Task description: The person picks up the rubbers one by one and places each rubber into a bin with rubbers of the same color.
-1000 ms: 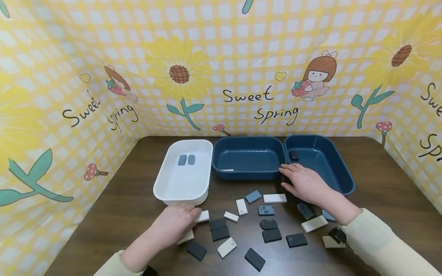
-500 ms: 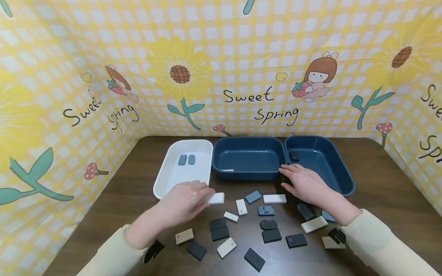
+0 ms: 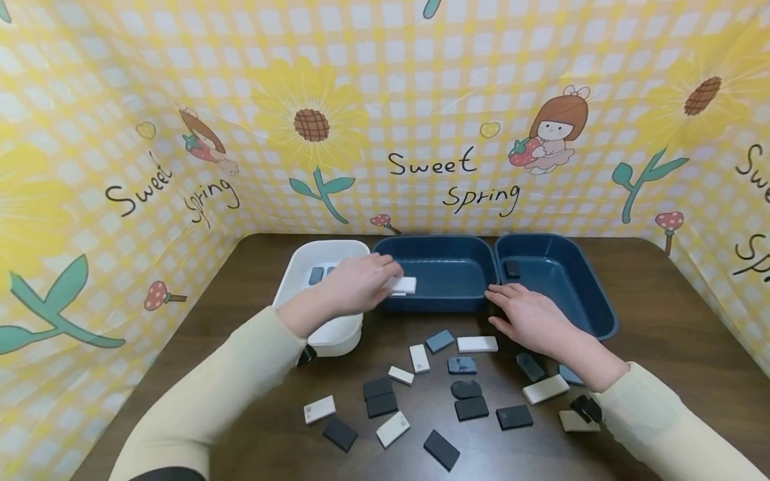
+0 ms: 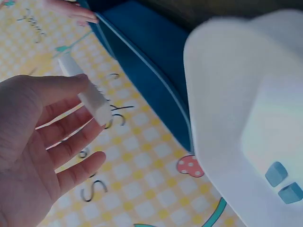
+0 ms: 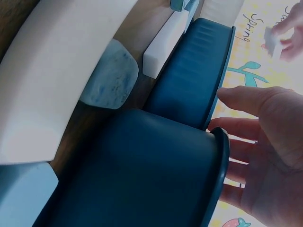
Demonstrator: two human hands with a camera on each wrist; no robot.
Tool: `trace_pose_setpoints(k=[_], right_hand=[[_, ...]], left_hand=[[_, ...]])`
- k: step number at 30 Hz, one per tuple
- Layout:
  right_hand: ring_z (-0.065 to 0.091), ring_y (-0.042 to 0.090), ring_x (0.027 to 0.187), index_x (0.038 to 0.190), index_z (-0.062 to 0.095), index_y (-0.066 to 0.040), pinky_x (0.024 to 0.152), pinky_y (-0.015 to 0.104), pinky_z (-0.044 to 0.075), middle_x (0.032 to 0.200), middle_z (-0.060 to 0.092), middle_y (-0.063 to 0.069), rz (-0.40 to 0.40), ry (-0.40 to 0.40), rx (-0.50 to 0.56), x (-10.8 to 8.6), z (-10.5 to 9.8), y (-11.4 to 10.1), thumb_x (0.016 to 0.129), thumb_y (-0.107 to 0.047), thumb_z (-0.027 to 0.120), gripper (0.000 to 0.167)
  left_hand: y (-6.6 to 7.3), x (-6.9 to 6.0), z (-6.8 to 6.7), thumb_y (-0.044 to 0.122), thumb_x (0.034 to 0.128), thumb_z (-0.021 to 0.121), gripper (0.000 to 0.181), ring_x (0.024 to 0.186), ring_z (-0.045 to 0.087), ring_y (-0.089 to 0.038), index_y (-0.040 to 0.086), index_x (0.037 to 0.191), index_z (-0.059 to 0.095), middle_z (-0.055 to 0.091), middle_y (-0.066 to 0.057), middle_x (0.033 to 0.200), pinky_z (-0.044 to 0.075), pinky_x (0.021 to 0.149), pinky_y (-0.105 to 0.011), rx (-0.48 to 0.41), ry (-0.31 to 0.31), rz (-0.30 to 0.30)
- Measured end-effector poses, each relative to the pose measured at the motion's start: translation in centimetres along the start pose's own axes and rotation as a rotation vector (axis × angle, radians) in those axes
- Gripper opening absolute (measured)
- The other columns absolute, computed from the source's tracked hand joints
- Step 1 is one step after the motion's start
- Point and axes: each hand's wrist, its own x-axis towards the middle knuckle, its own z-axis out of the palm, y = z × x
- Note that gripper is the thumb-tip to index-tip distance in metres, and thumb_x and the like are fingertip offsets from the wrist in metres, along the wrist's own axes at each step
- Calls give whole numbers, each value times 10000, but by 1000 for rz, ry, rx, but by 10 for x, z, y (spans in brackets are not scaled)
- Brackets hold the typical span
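My left hand [image 3: 356, 284] pinches a white block-shaped eraser [image 3: 405, 286] between thumb and fingers, above the left end of the middle navy tray [image 3: 448, 303]. In the left wrist view the eraser [image 4: 98, 105] sits between thumb and fingertips, while the little finger is apart from it. Part of another white piece shows in that tray just below. My right hand [image 3: 529, 317] holds nothing; its relaxed fingers lie at the adjoining rims of the middle tray and the right navy tray [image 3: 592, 300]. A black eraser [image 3: 512, 269] lies in the right tray.
A white tray [image 3: 337, 345] on the left, partly behind the left hand, holds blue-grey erasers [image 3: 316, 275]. Several white, black and blue erasers lie scattered across the brown table [image 3: 240, 427] in front. A yellow checked cloth [image 3: 421, 100] hangs behind and at the sides.
My left hand has lifted the white eraser from the table before the white tray and carried it up and rightward over the middle tray. The right hand has stayed put.
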Motion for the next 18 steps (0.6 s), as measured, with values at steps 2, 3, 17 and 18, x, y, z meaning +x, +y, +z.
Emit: trace_pose_setpoints(k=[2, 3, 17, 18], right_hand=[[570, 351, 1138, 1237, 630, 35, 896, 485, 487, 1261, 605, 196, 3, -1, -1, 0, 0, 0, 869, -229, 737, 465], [570, 351, 1138, 1238, 629, 35, 897, 485, 487, 1261, 605, 196, 4, -1, -1, 0, 0, 0, 869, -228, 738, 466], [573, 349, 1131, 1233, 629, 44, 897, 477, 488, 1257, 606, 202, -9, 11, -4, 0, 0, 1, 866, -222, 740, 467], [572, 350, 1133, 1236, 628, 43, 899, 478, 487, 1259, 605, 203, -7, 9, -4, 0, 1, 1, 867, -222, 740, 468]], left_hand=[[-5, 13, 2, 160, 912, 677, 234, 894, 603, -204, 86, 1133, 652, 636, -52, 1024, 521, 732, -343, -3, -41, -30], [-8, 19, 3, 168, 919, 668, 240, 881, 603, -201, 88, 1144, 646, 633, -52, 1022, 521, 727, -341, 1, -62, -43], [-40, 89, 19, 207, 962, 611, 203, 815, 582, -192, 106, 1133, 564, 637, -46, 974, 496, 763, -348, -35, -217, -212], [-43, 92, 22, 198, 965, 606, 190, 822, 578, -199, 101, 1123, 567, 632, -51, 963, 489, 769, -349, -43, -233, -218]])
